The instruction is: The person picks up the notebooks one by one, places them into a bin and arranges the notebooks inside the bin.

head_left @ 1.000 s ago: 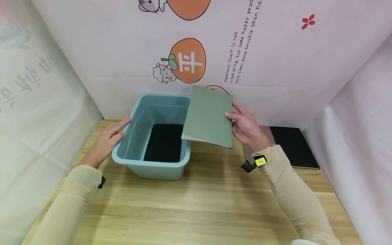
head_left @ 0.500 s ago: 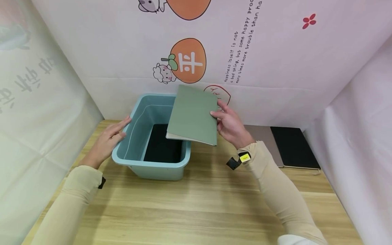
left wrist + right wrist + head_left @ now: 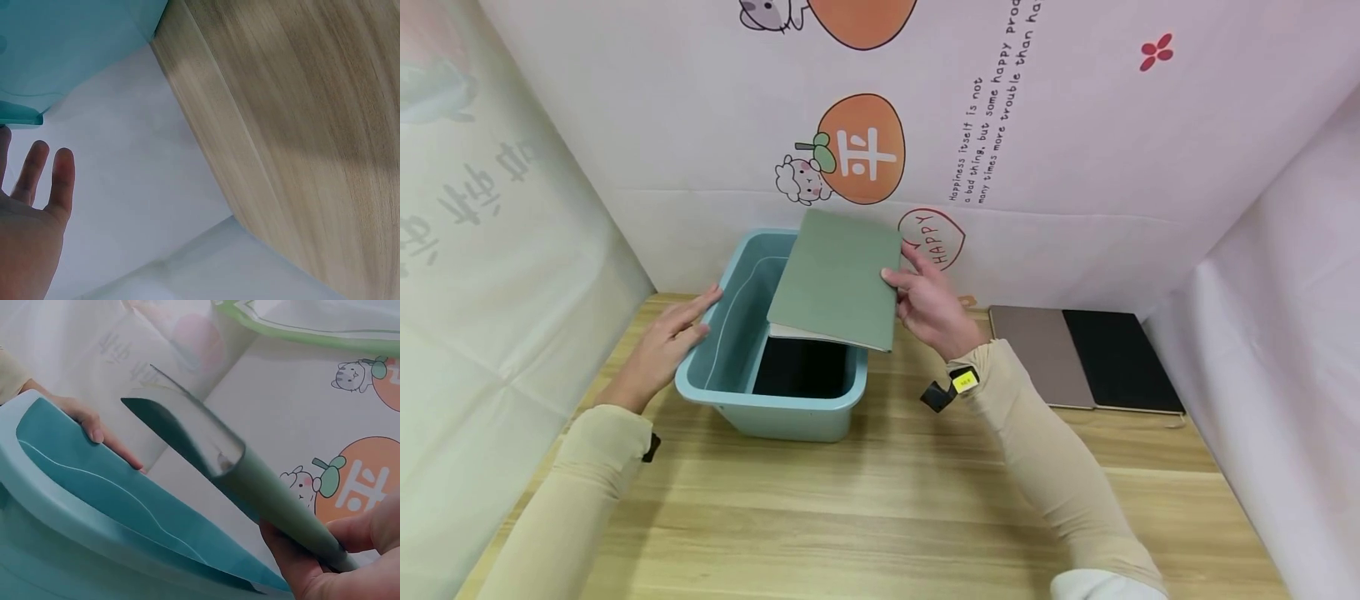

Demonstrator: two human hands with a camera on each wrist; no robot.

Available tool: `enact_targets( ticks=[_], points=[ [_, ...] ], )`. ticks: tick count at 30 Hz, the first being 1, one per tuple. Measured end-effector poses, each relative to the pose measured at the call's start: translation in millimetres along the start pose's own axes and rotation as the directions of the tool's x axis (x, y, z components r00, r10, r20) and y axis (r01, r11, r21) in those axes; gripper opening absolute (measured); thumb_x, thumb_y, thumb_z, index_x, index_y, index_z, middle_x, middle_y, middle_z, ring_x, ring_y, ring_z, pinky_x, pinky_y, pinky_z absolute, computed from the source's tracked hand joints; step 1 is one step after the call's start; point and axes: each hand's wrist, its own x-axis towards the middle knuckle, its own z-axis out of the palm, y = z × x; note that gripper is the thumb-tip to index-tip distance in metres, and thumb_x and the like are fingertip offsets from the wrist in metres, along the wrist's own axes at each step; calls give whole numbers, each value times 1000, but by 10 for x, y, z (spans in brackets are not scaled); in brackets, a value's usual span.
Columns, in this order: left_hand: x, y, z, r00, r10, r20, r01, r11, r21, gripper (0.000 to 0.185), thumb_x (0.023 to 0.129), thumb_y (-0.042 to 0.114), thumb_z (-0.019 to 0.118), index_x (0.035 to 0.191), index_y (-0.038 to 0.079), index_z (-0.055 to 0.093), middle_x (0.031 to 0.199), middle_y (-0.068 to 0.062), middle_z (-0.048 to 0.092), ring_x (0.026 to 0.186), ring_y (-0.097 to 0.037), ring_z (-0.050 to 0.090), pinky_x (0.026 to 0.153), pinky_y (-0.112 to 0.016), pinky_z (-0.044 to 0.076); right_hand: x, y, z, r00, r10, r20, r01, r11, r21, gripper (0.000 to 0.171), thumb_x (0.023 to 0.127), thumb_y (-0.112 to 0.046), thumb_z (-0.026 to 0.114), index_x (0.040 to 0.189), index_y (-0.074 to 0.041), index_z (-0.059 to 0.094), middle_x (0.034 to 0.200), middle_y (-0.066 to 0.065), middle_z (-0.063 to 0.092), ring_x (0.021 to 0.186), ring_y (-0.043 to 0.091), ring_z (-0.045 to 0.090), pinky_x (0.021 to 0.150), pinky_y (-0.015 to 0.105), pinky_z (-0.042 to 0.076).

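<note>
Matt green notebook (image 3: 837, 279), paper pages; glossy blue plastic bin (image 3: 730, 392); smooth wood-grain table (image 3: 887, 492).

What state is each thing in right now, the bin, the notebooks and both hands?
Blue bin: upright, open, a black notebook flat on its bottom.
Green notebook: closed, tilted, held above the bin.
Right hand: pinches the green notebook's edge.
Left hand: fingers straight, resting on the bin's left rim.
Brown notebook: closed, flat on the table.
Second black notebook: closed, flat beside it.

Backdrop sheet (image 3: 1075, 167): "HAPPY" in red bubble (image 3: 931, 239); slanted line (image 3: 981, 137) "Happiness itself is not a bad thing, but some happy…", rest cut off; white Chinese char. on orange fruit (image 3: 859, 150).
</note>
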Motion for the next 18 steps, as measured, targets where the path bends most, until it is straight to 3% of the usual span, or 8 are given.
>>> enact_targets(
  ticks=[2,8,11,14,15,18],
  points=[
    [-2,2,1,1000,-3,0,3,1000,3,50,109,38,45,157,45,34,169,8,27,146,-33,33,110,-67,33,10,10,37,1000,1,2,-1,1000,-3,66,106,-5,50,162,-31,26,149,11,53,112,16,60,86,27,57],
    [0,10,3,1000,1,-2,-1,1000,4,50,109,38,45,157,44,34,169,10,27,146,-33,34,110,-67,32,49,18,175,999,29,-15,-28,999,15,69,106,-5,49,164,-31,21,150,11,50,109,16,59,81,26,56],
    [2,14,3,1000,-1,-2,1,1000,6,50,109,38,45,157,44,34,169,9,27,145,-32,35,110,-67,33,81,26,251,998,49,-50,-49,999,6,71,105,-6,51,164,-32,21,151,9,47,98,14,53,70,18,46],
    [3,12,3,1000,-2,2,2,1000,4,50,109,38,44,157,44,34,169,9,27,146,-32,34,111,-68,32,127,46,311,996,57,-74,-58,998,-9,71,105,-7,52,163,-33,23,151,9,45,90,15,45,62,19,31],
    [3,11,2,1000,-2,3,2,1000,3,50,109,38,44,158,44,34,169,8,27,145,-33,35,110,-68,32,143,55,324,995,57,-77,-58,998,-12,71,105,-7,53,163,-33,23,152,9,45,89,15,43,62,21,27],
    [3,10,-3,1000,-2,5,2,1000,2,50,109,38,44,158,44,33,169,10,26,145,-33,35,110,-68,32,191,75,354,996,46,-72,-47,999,-14,68,105,-6,51,163,-30,25,152,12,43,99,20,48,72,25,37]
  ],
)
